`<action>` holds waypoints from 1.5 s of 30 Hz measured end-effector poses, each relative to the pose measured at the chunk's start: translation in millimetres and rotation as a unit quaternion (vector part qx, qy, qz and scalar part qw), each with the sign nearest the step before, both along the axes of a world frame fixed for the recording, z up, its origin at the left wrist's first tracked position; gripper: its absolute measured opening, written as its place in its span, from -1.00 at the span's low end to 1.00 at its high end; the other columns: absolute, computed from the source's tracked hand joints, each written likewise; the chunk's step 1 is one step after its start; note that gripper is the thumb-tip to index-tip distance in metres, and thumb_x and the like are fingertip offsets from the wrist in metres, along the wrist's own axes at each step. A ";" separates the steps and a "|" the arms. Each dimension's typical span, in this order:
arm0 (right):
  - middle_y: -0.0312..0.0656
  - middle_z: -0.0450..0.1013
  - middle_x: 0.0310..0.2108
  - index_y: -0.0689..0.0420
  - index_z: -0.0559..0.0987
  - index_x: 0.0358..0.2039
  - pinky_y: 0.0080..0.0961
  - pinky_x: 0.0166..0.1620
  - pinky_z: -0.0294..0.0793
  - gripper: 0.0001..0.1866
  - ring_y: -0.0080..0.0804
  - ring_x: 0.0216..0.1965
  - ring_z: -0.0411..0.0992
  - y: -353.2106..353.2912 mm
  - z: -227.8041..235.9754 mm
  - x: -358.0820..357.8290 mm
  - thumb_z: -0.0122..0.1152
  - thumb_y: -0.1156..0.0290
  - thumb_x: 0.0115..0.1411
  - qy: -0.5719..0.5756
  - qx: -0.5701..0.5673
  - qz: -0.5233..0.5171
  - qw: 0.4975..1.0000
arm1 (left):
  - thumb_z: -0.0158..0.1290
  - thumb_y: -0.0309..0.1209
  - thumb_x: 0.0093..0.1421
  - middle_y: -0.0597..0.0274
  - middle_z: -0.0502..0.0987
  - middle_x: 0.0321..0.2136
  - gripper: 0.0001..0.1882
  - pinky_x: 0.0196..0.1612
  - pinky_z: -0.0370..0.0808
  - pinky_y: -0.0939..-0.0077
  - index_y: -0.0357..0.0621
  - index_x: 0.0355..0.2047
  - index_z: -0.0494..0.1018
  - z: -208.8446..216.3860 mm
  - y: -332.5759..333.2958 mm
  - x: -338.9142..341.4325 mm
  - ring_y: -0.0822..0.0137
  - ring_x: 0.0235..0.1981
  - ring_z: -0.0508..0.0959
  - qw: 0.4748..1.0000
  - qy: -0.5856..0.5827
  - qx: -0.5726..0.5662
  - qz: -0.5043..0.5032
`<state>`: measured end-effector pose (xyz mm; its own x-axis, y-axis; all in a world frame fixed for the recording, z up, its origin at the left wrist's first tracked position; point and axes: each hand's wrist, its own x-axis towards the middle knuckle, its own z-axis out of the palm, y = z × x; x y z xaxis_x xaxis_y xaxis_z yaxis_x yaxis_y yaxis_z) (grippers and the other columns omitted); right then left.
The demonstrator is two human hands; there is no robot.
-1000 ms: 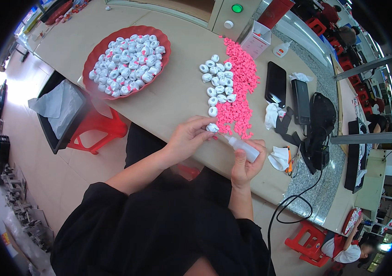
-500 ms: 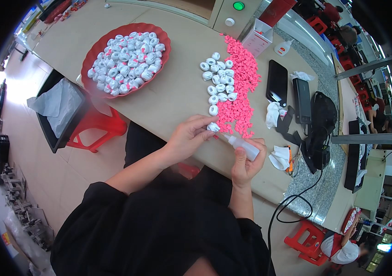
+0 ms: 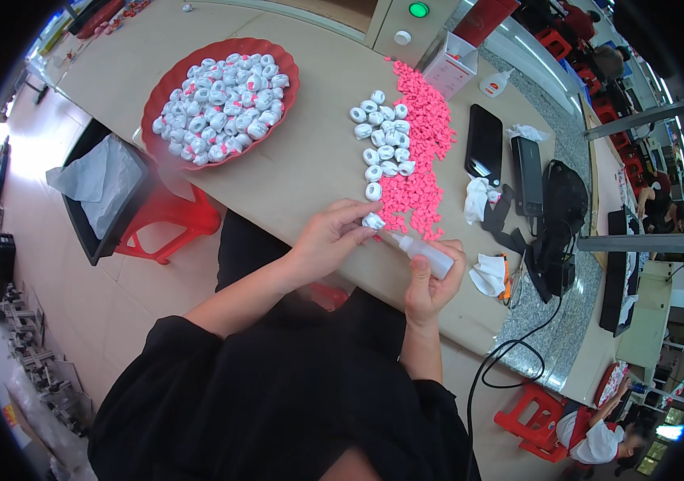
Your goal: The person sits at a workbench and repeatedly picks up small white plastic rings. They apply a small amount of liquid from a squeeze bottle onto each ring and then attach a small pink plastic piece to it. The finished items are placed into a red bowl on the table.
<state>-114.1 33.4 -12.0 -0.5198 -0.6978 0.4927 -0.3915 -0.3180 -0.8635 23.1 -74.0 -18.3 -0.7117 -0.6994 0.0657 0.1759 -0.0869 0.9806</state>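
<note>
Pinching a white piece, left hand sits near the pink pile; right hand, gripping bottle, likewise.

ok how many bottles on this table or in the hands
2: a pale bottle in the right hand, and a white bottle beside the white box. More could be hidden behind the box.

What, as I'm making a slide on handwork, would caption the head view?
Left hand pinches a white piece while the right hand points a bottle at it, beside pink bits.
</note>
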 end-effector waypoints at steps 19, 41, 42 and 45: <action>-0.20 0.22 -0.39 0.23 0.32 -0.28 -0.66 -0.36 0.21 -0.72 -0.53 -0.43 0.21 -4.1 1.2 2.1 0.15 0.36 0.10 0.024 -0.022 -0.019 0.999 | -0.10 -0.64 0.16 0.20 0.30 -0.20 -0.62 -0.20 0.43 0.63 -0.27 0.02 0.28 -1.4 -1.2 0.3 0.44 -0.24 0.46 1.000 0.003 -0.001 -0.010; -0.12 0.27 -0.40 0.26 0.33 -0.29 -0.59 -0.31 0.25 -0.72 -0.41 -0.39 0.24 -2.1 2.7 0.6 0.19 0.43 0.05 0.138 -0.014 -0.042 0.989 | -0.03 -0.61 0.13 0.21 0.30 -0.22 -0.69 -0.21 0.45 0.61 -0.34 -0.08 0.34 0.3 -0.3 -0.8 0.42 -0.24 0.49 0.999 0.003 0.053 -0.002; -0.12 0.27 -0.40 0.26 0.33 -0.29 -0.59 -0.32 0.25 -0.72 -0.41 -0.39 0.24 -2.2 2.5 0.4 0.19 0.43 0.05 0.139 -0.016 -0.043 0.989 | -0.03 -0.61 0.13 0.21 0.30 -0.22 -0.69 -0.21 0.45 0.61 -0.34 -0.08 0.34 0.3 -0.3 -0.8 0.42 -0.24 0.49 0.999 0.003 0.053 -0.002; -0.13 0.27 -0.40 0.25 0.33 -0.29 -0.59 -0.32 0.25 -0.72 -0.42 -0.40 0.23 -1.2 2.2 -0.7 0.19 0.43 0.05 0.144 -0.010 -0.044 0.989 | -0.03 -0.61 0.13 0.21 0.30 -0.22 -0.69 -0.22 0.45 0.61 -0.33 -0.08 0.34 -0.8 -0.8 -0.6 0.42 -0.24 0.49 0.999 0.003 0.054 -0.003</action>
<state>-114.8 32.2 -9.8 -0.4145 -0.6444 0.6426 -0.6476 -0.2873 -0.7057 22.5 -74.8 -19.1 -0.7151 -0.6990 -0.0053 0.1819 -0.1934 0.9641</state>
